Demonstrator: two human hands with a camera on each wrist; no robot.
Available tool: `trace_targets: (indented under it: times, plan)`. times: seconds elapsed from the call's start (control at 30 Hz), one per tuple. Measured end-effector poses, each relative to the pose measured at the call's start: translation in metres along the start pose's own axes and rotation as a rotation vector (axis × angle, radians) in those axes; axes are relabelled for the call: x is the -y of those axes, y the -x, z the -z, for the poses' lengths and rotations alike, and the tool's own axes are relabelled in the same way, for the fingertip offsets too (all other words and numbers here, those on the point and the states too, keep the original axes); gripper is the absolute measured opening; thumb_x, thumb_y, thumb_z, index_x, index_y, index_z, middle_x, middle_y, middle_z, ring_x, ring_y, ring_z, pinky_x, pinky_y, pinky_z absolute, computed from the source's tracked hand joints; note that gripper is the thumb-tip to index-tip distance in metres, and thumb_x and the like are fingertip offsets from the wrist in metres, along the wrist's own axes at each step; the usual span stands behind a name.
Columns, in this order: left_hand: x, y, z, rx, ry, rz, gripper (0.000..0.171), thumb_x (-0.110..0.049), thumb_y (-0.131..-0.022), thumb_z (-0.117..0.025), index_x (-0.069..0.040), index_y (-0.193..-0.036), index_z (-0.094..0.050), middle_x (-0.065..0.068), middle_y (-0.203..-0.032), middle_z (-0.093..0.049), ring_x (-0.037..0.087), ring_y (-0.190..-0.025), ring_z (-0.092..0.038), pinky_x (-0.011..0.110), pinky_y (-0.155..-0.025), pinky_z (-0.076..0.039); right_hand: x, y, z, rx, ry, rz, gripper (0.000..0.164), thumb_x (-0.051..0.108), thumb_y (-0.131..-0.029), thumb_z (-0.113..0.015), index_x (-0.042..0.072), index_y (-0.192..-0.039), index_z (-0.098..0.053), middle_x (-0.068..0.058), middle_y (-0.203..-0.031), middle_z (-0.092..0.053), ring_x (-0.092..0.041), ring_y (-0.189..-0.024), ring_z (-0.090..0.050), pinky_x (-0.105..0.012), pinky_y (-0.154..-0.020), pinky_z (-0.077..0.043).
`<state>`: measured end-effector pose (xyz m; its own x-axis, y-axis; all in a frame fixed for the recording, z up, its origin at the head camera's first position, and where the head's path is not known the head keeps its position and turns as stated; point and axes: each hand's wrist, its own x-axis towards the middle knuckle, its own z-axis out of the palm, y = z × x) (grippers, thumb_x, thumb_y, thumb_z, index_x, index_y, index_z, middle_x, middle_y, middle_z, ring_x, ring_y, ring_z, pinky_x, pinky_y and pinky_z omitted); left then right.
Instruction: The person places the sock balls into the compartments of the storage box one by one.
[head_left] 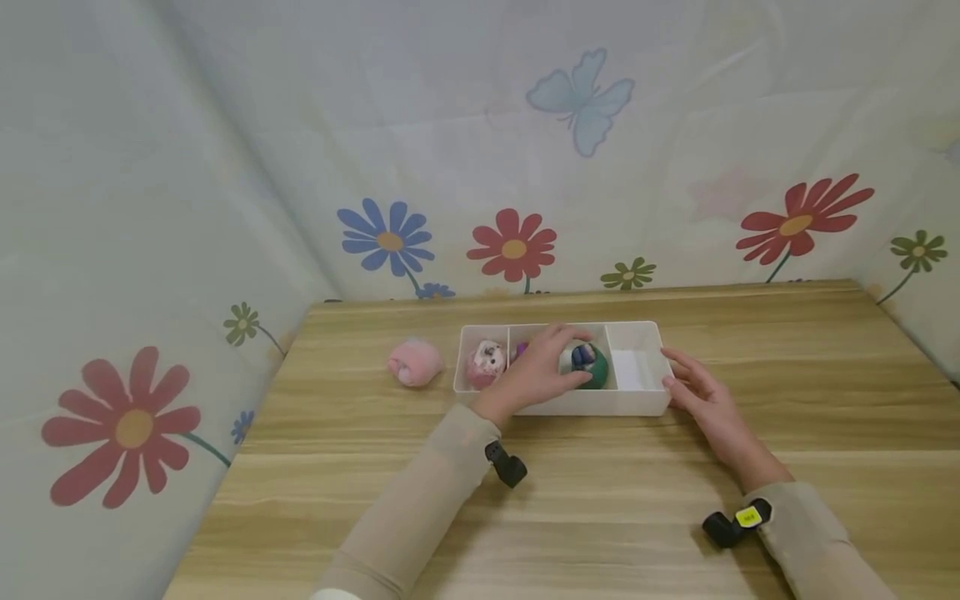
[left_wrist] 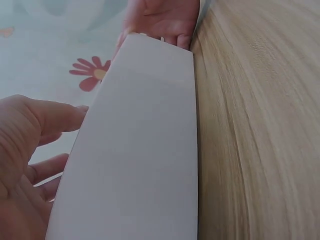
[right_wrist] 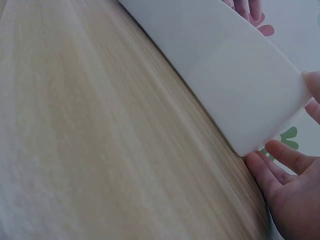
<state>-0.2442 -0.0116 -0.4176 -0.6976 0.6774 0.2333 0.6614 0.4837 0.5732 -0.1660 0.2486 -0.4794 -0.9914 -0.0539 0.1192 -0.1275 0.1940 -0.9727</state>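
Note:
A long white divided box [head_left: 592,403] stands on the table. My left hand [head_left: 542,367] reaches over its front wall into the middle compartment, with thumb and fingers curved round a green and whitish ball [head_left: 597,372] that bears a dark picture. The left wrist view hides that ball behind the box wall [left_wrist: 140,135]; the thumb [left_wrist: 62,116] shows beside the rim. My right hand [head_left: 708,408] touches the box's right end with fairly straight, spread fingers [right_wrist: 292,157]. A pink and white ball with a face [head_left: 487,362] sits in the left compartment.
Left of the box, a rolled pink soft bundle [head_left: 415,362] lies on the wooden table [head_left: 600,483]. Something purple [head_left: 522,348] partly shows beside my left hand in the middle compartment. Behind the table hangs a flower-printed cloth [head_left: 450,150].

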Motion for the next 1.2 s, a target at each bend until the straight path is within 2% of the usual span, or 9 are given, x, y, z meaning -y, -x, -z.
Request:
trace_targets:
  times: [0.13, 0.27, 0.37, 0.5, 0.6, 0.8, 0.97, 1.2]
  plan:
    - [0.000, 0.000, 0.000, 0.037, -0.067, -0.045, 0.038, -0.027, -0.088, -0.064, -0.011, -0.122, -0.055, 0.001, -0.121, -0.053, 0.015, -0.115, -0.045, 0.026, -0.098, -0.036, -0.001, 0.000, 0.000, -0.002, 0.008, 0.001, 0.051, 0.029, -0.097, -0.048, 0.017, -0.145, -0.033, -0.024, -0.131, -0.041, -0.005, -0.102, -0.052, -0.018, -0.079, -0.047]
    - [-0.002, -0.001, -0.002, 0.078, -0.115, -0.059, 0.035, -0.032, -0.091, -0.059, -0.011, -0.120, -0.059, 0.001, -0.120, -0.055, 0.014, -0.113, -0.045, 0.026, -0.098, -0.036, -0.002, 0.001, 0.000, 0.003, 0.009, -0.004, 0.051, 0.029, -0.097, -0.048, 0.017, -0.145, -0.032, -0.024, -0.132, -0.040, -0.004, -0.102, -0.052, -0.017, -0.079, -0.047]
    - [-0.005, -0.002, -0.003, 0.098, -0.153, -0.070, 0.035, -0.031, -0.092, -0.058, -0.011, -0.120, -0.059, 0.001, -0.120, -0.056, 0.015, -0.115, -0.045, 0.026, -0.100, -0.034, -0.002, 0.001, -0.001, 0.008, 0.005, -0.010, 0.051, 0.030, -0.097, -0.048, 0.018, -0.145, -0.032, -0.025, -0.133, -0.040, -0.004, -0.102, -0.052, -0.017, -0.080, -0.047]
    - [-0.005, -0.006, -0.005, 0.119, -0.250, -0.093, 0.031, -0.030, -0.093, -0.056, -0.013, -0.119, -0.061, -0.001, -0.121, -0.057, 0.014, -0.118, -0.045, 0.026, -0.104, -0.030, -0.002, 0.001, -0.001, 0.008, -0.002, -0.010, 0.051, 0.029, -0.097, -0.048, 0.018, -0.145, -0.032, -0.023, -0.132, -0.041, -0.006, -0.103, -0.052, -0.017, -0.080, -0.047]
    - [0.000, -0.006, -0.006, 0.108, -0.316, -0.101, 0.027, -0.028, -0.093, -0.056, -0.015, -0.115, -0.065, -0.003, -0.118, -0.059, 0.012, -0.115, -0.048, 0.027, -0.105, -0.028, -0.002, 0.001, -0.002, 0.011, -0.004, -0.007, 0.051, 0.029, -0.097, -0.047, 0.018, -0.145, -0.032, -0.023, -0.132, -0.040, -0.007, -0.103, -0.053, -0.017, -0.080, -0.047]
    - [0.005, -0.001, 0.005, 0.040, -0.405, -0.144, 0.024, -0.031, -0.093, -0.056, -0.014, -0.094, -0.073, 0.001, -0.109, -0.062, 0.014, -0.104, -0.053, 0.026, -0.096, -0.037, -0.001, -0.001, 0.000, 0.008, -0.004, 0.006, 0.051, 0.028, -0.098, -0.047, 0.018, -0.145, -0.032, -0.024, -0.132, -0.039, -0.005, -0.102, -0.052, -0.018, -0.080, -0.047]
    - [0.007, 0.003, 0.009, 0.014, -0.445, -0.170, 0.031, -0.037, -0.092, -0.056, -0.015, -0.080, -0.075, 0.007, -0.117, -0.059, 0.018, -0.116, -0.047, 0.031, -0.104, -0.030, 0.001, -0.001, 0.002, 0.004, 0.004, 0.014, 0.050, 0.028, -0.098, -0.047, 0.019, -0.145, -0.032, -0.023, -0.131, -0.040, -0.003, -0.102, -0.052, -0.017, -0.080, -0.047]
    - [0.009, 0.009, 0.003, 0.040, -0.458, -0.123, 0.031, -0.039, -0.092, -0.056, -0.018, -0.084, -0.076, 0.010, -0.128, -0.054, 0.026, -0.127, -0.036, 0.038, -0.109, -0.022, 0.000, 0.001, 0.000, 0.005, 0.007, 0.004, 0.051, 0.028, -0.097, -0.048, 0.019, -0.145, -0.032, -0.023, -0.131, -0.040, -0.002, -0.102, -0.052, -0.018, -0.080, -0.047]
